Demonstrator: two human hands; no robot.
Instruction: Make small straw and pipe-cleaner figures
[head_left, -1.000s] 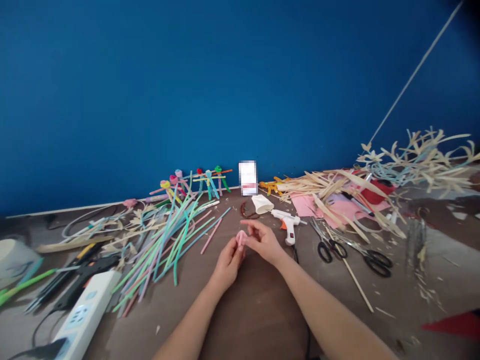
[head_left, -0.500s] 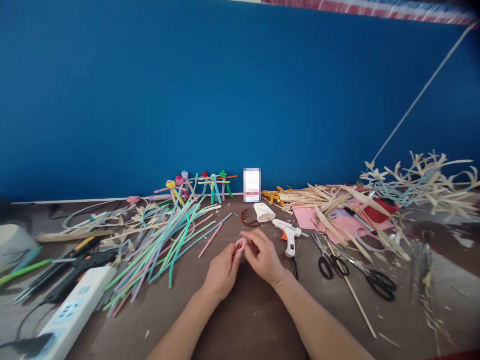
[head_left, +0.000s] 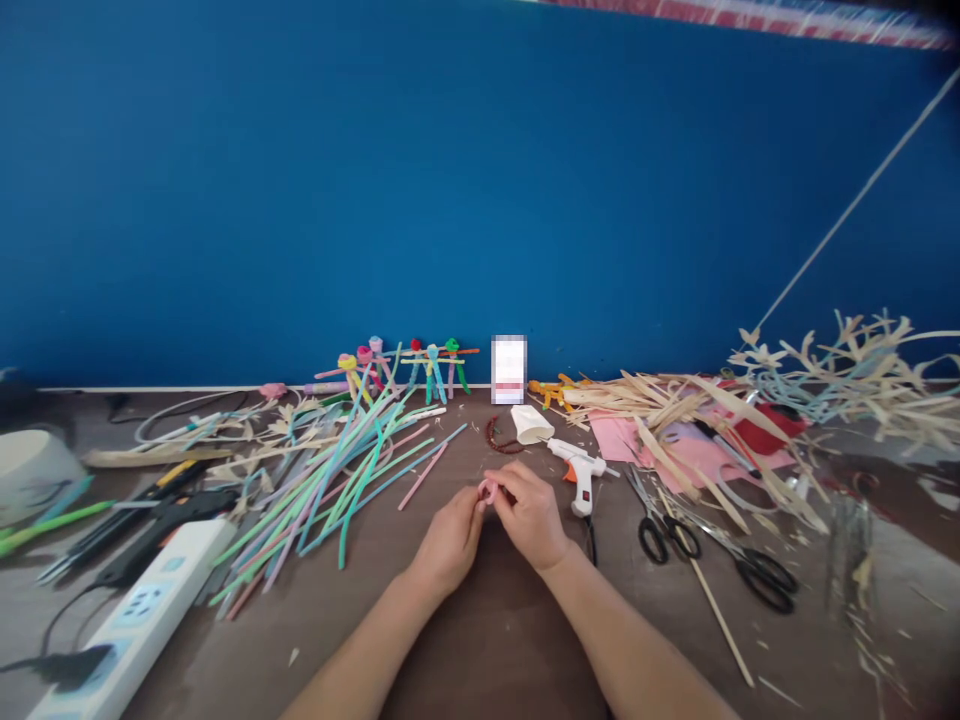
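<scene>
A pink pipe cleaner (head_left: 489, 489), curled into a small ring, is pinched between both hands above the middle of the table. My left hand (head_left: 452, 538) grips its left side, fingers closed. From the right, my right hand (head_left: 531, 515) presses thumb and fingertips on the same coil. Fingers partly cover the coil, so its ends are hidden. Just right of my hands lies a white glue gun (head_left: 583, 475) with an orange trigger. To the left, a loose heap of pastel pipe cleaners (head_left: 352, 475) spreads over the table.
Small pipe-cleaner figures (head_left: 431, 370) lean by the blue wall (head_left: 480, 180), beside a phone (head_left: 509, 370). Two pairs of scissors (head_left: 766, 578) lie right, below pale strips (head_left: 645, 400) and pink paper (head_left: 686, 455). A power strip (head_left: 142, 610) and a black glue gun (head_left: 169, 525) are left.
Both hands stay together at nearly the same spot, and the fingers have shifted on the pink pipe cleaner, whose loop looks smaller now. The camera view has moved slightly.
</scene>
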